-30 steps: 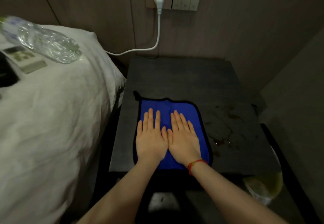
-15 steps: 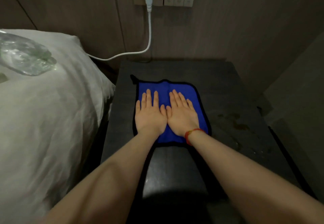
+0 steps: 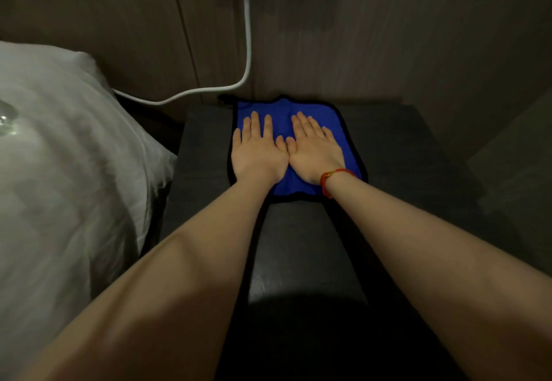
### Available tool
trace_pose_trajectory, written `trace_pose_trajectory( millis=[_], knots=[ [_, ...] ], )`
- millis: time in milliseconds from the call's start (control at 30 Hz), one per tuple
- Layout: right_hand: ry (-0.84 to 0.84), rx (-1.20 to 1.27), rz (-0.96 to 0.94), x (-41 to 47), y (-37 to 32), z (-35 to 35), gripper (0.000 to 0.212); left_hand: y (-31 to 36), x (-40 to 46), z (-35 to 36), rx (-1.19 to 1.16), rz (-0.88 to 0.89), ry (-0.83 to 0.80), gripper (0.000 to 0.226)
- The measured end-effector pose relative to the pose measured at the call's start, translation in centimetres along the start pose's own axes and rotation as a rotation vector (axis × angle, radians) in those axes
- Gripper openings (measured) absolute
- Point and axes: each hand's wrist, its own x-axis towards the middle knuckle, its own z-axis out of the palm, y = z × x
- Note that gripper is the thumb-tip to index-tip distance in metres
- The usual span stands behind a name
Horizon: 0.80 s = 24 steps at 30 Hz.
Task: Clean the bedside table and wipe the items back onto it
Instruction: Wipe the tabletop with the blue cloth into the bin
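Blue cloth (image 3: pixel 337 130): lying flat at 12 o'clock on dark tabletop (image 3: pixel 403 153), far edge touching wall. Left hand (image 3: pixel 258 153), right hand (image 3: pixel 316 153): pressing down side by side, thumbs touching, fingers (image 3: pixel 254 124) straight, slightly spread. White bed (image 3: pixel 59 156): lying at 9 o'clock. White cable (image 3: pixel 246 40): hanging at 12 o'clock.

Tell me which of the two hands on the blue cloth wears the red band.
The right hand: a red string bracelet circles its wrist. The left hand, pressed flat beside it on the blue cloth, has a bare wrist.
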Motion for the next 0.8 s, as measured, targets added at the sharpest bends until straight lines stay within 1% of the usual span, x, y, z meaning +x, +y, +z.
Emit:
trace_pose_trajectory(
  millis=[167,300,467,700,733,800],
  knots=[
    [-0.002,0.007,-0.004,-1.9,-0.3,0.0,0.056,-0.1,-1.8,0.0,-0.004,0.001,-0.004,0.057],
    [0.003,0.016,0.002,-5.2,-0.7,0.4,0.056,-0.3,-5.2,0.2,-0.035,0.004,0.002,0.057],
    [0.015,0.017,0.017,-11.7,-1.2,0.9,0.055,-0.2,-11.7,0.2,-0.044,-0.001,-0.008,0.058],
    [-0.011,0.015,0.024,-21.2,-1.4,1.4,0.055,0.4,-20.9,0.8,-0.045,0.010,-0.015,0.059],
    [-0.017,0.018,0.025,-22.2,-1.5,1.3,0.055,0.5,-21.9,0.9,-0.044,0.012,-0.008,0.061],
    [-0.029,0.025,0.031,-23.9,-1.5,1.3,0.055,0.6,-23.5,1.1,-0.057,0.014,0.005,0.076]
  ],
)
